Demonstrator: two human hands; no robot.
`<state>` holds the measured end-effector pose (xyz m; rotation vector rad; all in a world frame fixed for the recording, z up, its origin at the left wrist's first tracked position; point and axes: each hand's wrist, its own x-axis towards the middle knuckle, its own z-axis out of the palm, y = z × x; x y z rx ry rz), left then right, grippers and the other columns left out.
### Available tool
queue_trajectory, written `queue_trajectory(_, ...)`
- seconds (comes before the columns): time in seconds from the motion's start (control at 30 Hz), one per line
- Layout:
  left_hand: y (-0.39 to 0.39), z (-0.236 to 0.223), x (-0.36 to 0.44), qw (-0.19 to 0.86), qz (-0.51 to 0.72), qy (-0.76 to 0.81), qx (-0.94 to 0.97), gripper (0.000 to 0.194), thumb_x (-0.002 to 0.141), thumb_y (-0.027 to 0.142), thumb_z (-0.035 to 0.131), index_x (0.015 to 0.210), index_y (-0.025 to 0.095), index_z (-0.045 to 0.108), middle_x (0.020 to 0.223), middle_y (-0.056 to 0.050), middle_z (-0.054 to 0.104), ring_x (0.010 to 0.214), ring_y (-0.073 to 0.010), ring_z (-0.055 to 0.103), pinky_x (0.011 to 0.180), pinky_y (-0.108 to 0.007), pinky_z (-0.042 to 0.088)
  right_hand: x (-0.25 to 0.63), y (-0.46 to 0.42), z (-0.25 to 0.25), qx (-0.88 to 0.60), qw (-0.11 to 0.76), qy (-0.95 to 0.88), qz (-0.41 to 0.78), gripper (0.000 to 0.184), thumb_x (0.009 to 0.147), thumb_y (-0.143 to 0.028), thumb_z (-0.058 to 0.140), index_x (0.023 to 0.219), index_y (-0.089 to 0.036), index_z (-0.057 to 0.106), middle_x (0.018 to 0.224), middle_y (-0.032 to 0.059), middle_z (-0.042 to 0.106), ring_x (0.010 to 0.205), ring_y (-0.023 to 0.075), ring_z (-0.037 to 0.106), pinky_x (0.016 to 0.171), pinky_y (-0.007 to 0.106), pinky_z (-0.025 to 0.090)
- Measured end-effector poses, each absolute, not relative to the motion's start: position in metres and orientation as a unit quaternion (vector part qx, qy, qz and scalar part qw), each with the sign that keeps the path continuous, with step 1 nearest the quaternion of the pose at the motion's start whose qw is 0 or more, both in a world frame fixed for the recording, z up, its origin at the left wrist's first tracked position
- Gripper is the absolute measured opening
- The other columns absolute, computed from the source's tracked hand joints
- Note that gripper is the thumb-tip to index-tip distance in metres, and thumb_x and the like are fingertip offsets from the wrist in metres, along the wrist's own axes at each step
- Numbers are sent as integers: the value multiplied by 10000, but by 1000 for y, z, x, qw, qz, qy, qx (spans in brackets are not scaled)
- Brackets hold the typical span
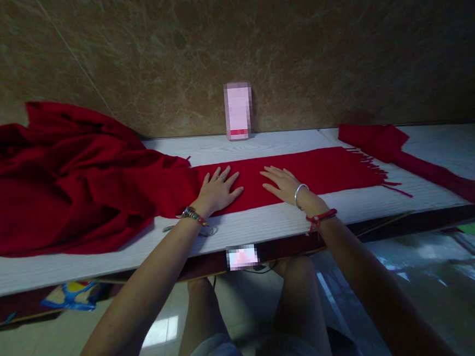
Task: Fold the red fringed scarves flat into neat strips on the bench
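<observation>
A red fringed scarf (319,169) lies flat along the white tabletop, its tassels pointing right. My left hand (217,190) rests palm down on it with the fingers spread. To the right, my right hand (284,183) also presses flat on the cloth, fingers stretched out. Left of my left hand, a large rumpled heap of red cloth (70,196) spreads over the table. Whether this heap and the flat scarf are one piece I cannot tell. A narrower red strip with a fringed end (395,149) lies slanted at the right.
A brown marble-patterned wall (178,51) stands behind the white table (241,230). A blurred-out pink phone-like object (238,111) leans there. Metal scissors-like handles (206,231) lie beneath my left wrist. Below the table edge are a blurred device (242,257) and a blue plastic item (72,296).
</observation>
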<state>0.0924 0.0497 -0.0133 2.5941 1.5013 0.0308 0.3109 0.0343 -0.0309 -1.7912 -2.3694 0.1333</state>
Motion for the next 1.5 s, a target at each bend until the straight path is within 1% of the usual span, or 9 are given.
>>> queue_trajectory(0.37,50,-14,94,80,7,504,860,571,929,491,276,1429,218,298,1523,-81,203,1390,-324,162,1086,-556,189,321,41,-36,-696,130,-706,-6,442,895,-267,352,1306,-197,500,1422,106,429,1310,254,384,1074,528,276)
queue_trajectory(0.5,49,-12,94,85,6,508,857,572,929,493,277,1430,217,297,1523,-77,207,1390,-319,165,1094,-542,179,314,38,-32,-628,143,-765,8,485,888,-296,379,1348,-159,447,1475,100,343,1365,222,283,1102,473,250)
queue_trajectory(0.63,49,-12,94,86,4,509,857,572,930,497,271,1432,223,290,1526,-72,200,1391,-316,161,1095,-534,179,304,35,-33,-585,92,-804,45,468,895,-318,378,1346,-213,450,1455,62,387,1354,202,309,1107,472,237)
queue_trajectory(0.9,50,-13,93,82,10,509,857,563,930,495,277,1424,228,308,1524,-63,213,1390,-306,171,1099,-523,185,317,38,-28,-736,114,-667,12,466,899,-290,372,1326,-130,470,1435,146,399,1332,265,344,1078,510,280)
queue_trajectory(1.0,48,-11,94,78,6,515,854,560,931,497,270,1424,235,306,1524,-56,213,1391,-296,172,1102,-514,185,316,38,-27,-682,152,-715,17,504,886,-295,399,1353,-109,431,1468,146,343,1365,240,282,1093,460,280)
queue_trajectory(1.13,48,-11,94,77,1,519,851,561,932,496,261,1429,239,293,1527,-51,205,1396,-279,162,1109,-498,172,307,37,-31,-582,111,-804,51,492,885,-324,414,1362,-205,428,1466,72,367,1357,202,301,1110,455,238)
queue_trajectory(1.2,48,-11,94,76,1,519,852,559,932,495,260,1429,241,293,1527,-50,205,1397,-275,161,1110,-495,171,307,37,-33,-602,90,-792,51,460,895,-324,395,1343,-236,452,1450,56,396,1343,206,329,1104,483,238)
queue_trajectory(1.33,48,-11,93,75,0,518,852,562,931,499,252,1429,244,293,1529,-44,201,1399,-271,155,1113,-483,167,318,39,-32,-718,86,-690,25,456,907,-292,355,1332,-174,469,1441,101,402,1330,245,350,1083,515,260)
queue_trajectory(1.5,46,-8,95,78,-9,544,836,588,921,527,254,1437,246,276,1538,-59,164,1400,-300,131,1112,-485,165,327,41,-30,-734,147,-663,-6,468,889,-267,364,1322,-131,476,1435,131,404,1329,258,351,1077,510,279)
